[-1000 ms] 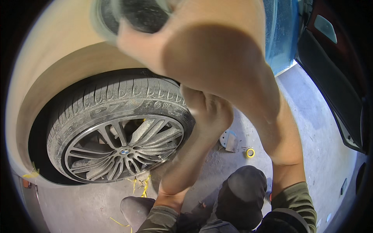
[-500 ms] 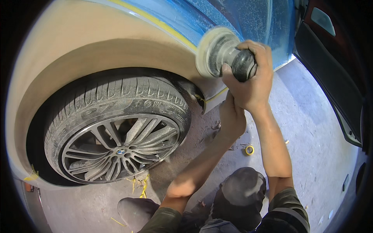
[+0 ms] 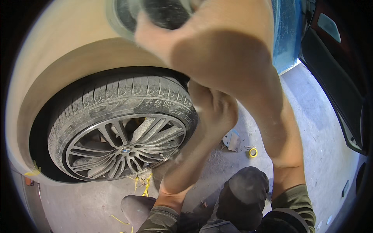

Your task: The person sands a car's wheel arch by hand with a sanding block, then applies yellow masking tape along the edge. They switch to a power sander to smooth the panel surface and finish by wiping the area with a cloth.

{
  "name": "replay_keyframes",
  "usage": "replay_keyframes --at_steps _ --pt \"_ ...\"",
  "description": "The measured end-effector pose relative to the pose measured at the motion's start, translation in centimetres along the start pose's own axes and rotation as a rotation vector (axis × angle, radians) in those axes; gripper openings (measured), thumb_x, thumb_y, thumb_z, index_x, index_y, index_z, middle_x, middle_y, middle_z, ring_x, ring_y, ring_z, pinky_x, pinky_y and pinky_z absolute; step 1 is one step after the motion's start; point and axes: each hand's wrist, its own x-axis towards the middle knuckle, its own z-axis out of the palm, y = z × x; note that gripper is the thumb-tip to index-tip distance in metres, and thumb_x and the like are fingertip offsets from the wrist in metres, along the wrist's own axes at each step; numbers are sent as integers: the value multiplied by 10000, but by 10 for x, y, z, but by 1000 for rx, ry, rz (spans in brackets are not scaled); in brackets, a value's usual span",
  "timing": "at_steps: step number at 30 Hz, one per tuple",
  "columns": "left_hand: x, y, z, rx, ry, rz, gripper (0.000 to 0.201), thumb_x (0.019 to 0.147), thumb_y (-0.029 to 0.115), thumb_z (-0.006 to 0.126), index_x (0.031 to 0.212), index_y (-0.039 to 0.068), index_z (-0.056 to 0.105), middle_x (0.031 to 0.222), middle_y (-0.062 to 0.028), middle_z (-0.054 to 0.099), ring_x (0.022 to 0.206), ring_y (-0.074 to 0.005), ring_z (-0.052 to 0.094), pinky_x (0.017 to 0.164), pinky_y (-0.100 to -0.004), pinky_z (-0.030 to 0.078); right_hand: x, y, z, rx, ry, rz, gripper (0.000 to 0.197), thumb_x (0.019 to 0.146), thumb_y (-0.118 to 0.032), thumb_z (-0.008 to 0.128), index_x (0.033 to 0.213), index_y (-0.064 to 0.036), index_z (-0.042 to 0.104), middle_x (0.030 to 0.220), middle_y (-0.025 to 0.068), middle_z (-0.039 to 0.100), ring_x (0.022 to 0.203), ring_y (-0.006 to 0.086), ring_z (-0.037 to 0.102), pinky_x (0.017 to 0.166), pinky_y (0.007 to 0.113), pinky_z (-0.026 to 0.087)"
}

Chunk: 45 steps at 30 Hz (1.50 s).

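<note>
My right hand (image 3: 163,35) is blurred and close to the view at the top, closed around the black body of a sander (image 3: 165,13). The pale round pad of the sander lies by the beige body panel (image 3: 70,35) above the wheel arch; I cannot tell whether it touches. Beneath my right forearm, my left hand (image 3: 215,105) is beside the rear edge of the arch, near the tyre. Its fingers look curled, and whatever they may hold is hidden. A dusty tyre (image 3: 116,91) on a multi-spoke alloy wheel (image 3: 126,149) fills the arch below.
Blue masking film (image 3: 287,35) covers the body at the upper right, and an open car door (image 3: 334,73) stands beyond. On the floor lie a yellow tape roll (image 3: 253,152), a pale disc with a small sheet (image 3: 232,140) and yellow tape scraps (image 3: 146,185). My knee (image 3: 246,190) is below.
My right hand has swung the sander up and left, from beside the blue film to over the beige panel. My left hand has shifted slightly left, and a disc on the floor has come into view.
</note>
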Motion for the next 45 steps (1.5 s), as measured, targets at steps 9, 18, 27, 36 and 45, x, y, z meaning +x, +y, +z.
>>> replay_keyframes --at_steps 9,18,27,36,45 --pt "-119 -35 42 6 -191 -633 315 1080 210 422 1147 -71 547 698 -179 609 595 -303 622 552 -404 448 -76 160 20 129 292 -223 506 648 -109 847 1124 -105 673 1102 158 634 1017 354 627 848 427 555" --pt "-140 -31 40 -38 -270 -701 321 1077 209 446 1199 -62 568 815 -196 665 724 -306 684 619 -403 491 -89 164 14 118 306 -193 515 629 -132 846 1109 -109 661 1084 164 634 1016 351 621 816 434 563" --pt "-43 -14 -3 202 -48 -106 332 987 208 672 1228 -5 590 1174 -140 634 1040 -267 636 899 -390 479 -7 57 12 253 388 -449 490 639 -87 843 1101 -94 682 1052 123 645 964 304 649 824 381 548" --pt "-68 -20 20 -90 -24 -417 244 1061 196 544 1085 -40 603 834 -101 649 764 -155 629 645 -319 460 -30 101 11 242 339 -356 489 644 -80 838 1105 -82 675 1059 131 646 964 311 649 825 378 545" --pt "-170 -40 40 108 -379 -875 358 1085 239 453 1192 -82 568 700 -208 609 580 -354 625 539 -418 451 -125 207 32 146 341 -48 500 648 -133 849 1114 -115 667 1080 152 646 1021 332 616 864 417 553"
